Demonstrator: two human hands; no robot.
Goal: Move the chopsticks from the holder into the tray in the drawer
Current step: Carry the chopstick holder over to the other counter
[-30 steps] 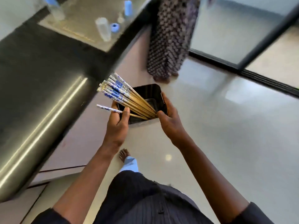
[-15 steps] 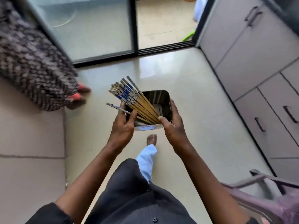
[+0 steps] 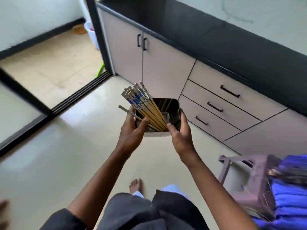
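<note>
Wooden chopsticks (image 3: 146, 107) (in holder (image 3: 172, 107)) slant up-left.

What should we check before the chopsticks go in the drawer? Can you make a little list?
1. Holder held firmly: ok, the left hand and right hand grip its two sides.
2. Chopsticks all inside: not ok, one stray stick pokes out sideways by the left hand.
3. Drawer open: not ok, all three drawers look closed.
4. Tray ready: cannot tell, it is not visible.
5. A hand free to pull a handle: not ok, both are busy.
6. Floor path to the cabinet clear: ok.
</note>
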